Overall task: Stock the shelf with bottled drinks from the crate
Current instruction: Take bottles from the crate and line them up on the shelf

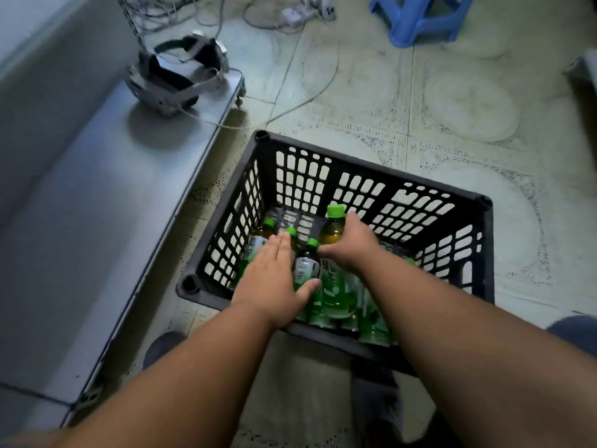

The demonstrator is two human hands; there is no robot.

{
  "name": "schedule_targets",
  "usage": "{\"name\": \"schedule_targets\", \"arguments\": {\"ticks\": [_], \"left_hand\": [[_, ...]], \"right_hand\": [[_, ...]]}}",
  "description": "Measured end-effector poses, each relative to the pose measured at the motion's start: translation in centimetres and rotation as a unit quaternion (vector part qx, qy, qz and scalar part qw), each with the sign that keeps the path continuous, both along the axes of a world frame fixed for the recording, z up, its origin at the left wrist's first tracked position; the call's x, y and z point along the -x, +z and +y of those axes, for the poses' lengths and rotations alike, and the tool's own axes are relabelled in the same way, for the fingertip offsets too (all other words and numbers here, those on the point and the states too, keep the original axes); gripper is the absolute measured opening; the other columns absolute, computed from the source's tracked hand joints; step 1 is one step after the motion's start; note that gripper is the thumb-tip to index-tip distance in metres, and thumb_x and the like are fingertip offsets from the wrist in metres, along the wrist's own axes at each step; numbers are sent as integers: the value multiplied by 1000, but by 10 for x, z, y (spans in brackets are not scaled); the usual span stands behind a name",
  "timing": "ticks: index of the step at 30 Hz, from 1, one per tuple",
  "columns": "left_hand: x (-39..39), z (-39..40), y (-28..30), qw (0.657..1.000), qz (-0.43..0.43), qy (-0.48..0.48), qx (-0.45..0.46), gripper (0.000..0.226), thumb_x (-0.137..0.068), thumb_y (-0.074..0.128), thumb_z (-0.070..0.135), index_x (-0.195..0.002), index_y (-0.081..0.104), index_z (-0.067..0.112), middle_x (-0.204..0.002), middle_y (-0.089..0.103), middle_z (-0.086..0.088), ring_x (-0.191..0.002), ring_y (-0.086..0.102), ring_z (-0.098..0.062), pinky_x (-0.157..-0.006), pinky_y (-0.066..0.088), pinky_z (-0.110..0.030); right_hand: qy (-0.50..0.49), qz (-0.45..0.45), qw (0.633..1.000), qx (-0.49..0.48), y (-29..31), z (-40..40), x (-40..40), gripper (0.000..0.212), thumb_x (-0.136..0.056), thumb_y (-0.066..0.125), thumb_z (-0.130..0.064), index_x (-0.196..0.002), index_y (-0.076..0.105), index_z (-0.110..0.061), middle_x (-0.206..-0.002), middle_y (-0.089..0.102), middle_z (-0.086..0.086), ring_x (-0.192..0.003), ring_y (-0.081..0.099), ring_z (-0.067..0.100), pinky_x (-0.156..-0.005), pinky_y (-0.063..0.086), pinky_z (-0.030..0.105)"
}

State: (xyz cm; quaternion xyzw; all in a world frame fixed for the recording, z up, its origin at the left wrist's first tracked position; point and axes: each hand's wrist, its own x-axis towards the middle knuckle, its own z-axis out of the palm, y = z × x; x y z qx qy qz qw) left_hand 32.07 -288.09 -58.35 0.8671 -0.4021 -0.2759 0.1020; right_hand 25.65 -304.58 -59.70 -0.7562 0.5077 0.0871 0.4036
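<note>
A black slatted crate (420, 202) sits on the floor and holds several green-capped tea bottles with green labels. My right hand (350, 244) is shut around the neck of one bottle (332, 227) that stands higher than the others, its cap at the far side. My left hand (274, 279) reaches into the crate with fingers extended over two bottles and the thumb against a dark-labelled bottle (307, 263). The grey metal shelf (106, 202) runs along the left of the crate.
A headset (176, 76) with a cable lies at the far end of the shelf. Cables and a power strip (297, 12) lie on the tiled floor beyond. A blue plastic stool (420, 17) stands at the top right. My shoes show beneath my arms.
</note>
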Motion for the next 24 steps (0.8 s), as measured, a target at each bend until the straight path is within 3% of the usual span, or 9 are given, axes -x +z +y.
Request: {"name": "schedule_targets", "arguments": {"ticks": [4, 7, 8, 10, 13, 16, 19, 24], "left_hand": [[-11, 27, 66, 985, 71, 105, 115, 97, -77, 67, 68, -153, 31, 21, -150, 43, 0, -138, 40, -20, -113, 37, -42], [-24, 60, 126, 964, 85, 151, 203, 75, -70, 73, 66, -131, 51, 29, -125, 60, 11, -116, 57, -8, -96, 49, -34], [-27, 76, 149, 956, 85, 165, 230, 64, -72, 78, 59, -125, 52, 32, -117, 60, 15, -109, 58, -5, -91, 48, -27], [-34, 106, 189, 946, 62, 182, 262, 73, -75, 81, 50, -136, 47, 30, -124, 53, 12, -116, 53, -8, -94, 40, -23], [-46, 164, 238, 934, 10, 206, 291, 101, -72, 79, 58, -152, 32, 20, -152, 41, -1, -137, 41, -18, -113, 36, -37], [-58, 212, 274, 922, -10, 230, 313, 97, -72, 78, 59, -151, 33, 23, -154, 41, 1, -137, 42, -18, -108, 42, -39], [-76, 250, 290, 912, -38, 241, 329, 97, -74, 76, 59, -152, 32, 22, -154, 40, 0, -137, 43, -18, -105, 44, -37], [-119, 278, 274, 913, -64, 284, 287, 100, -70, 75, 66, -152, 33, 25, -154, 41, 3, -135, 43, -16, -104, 45, -39]], "right_hand": [[94, -116, 987, 53, 116, 22, -22, 63, -64, 89, -33, -111, 48, -23, -98, 64, -1, -88, 64, 18, -76, 55, 35], [147, -220, 961, 82, 200, 62, -36, 63, -63, 91, -41, -108, 52, -24, -95, 66, -9, -86, 64, 8, -72, 51, 27], [157, -257, 951, 74, 225, 78, -41, 62, -64, 91, -41, -110, 53, -24, -96, 67, -10, -87, 64, 5, -74, 52, 25], [173, -324, 928, 54, 269, 110, -50, 60, -66, 91, -39, -113, 55, -25, -101, 68, -8, -92, 66, 7, -83, 56, 30], [208, -400, 892, 43, 327, 165, -67, 61, -65, 91, -30, -115, 57, -24, -105, 70, -3, -98, 68, 13, -89, 58, 40], [251, -425, 869, 47, 371, 217, -84, 61, -68, 90, -28, -118, 53, -25, -108, 66, -4, -98, 65, 12, -85, 58, 37], [283, -446, 848, 49, 387, 256, -104, 61, -69, 89, -29, -118, 53, -24, -107, 66, -5, -98, 65, 12, -88, 58, 40], [296, -460, 836, 47, 366, 283, -159, 60, -67, 90, -32, -115, 54, -24, -103, 68, -6, -98, 66, 14, -91, 57, 43]]}}
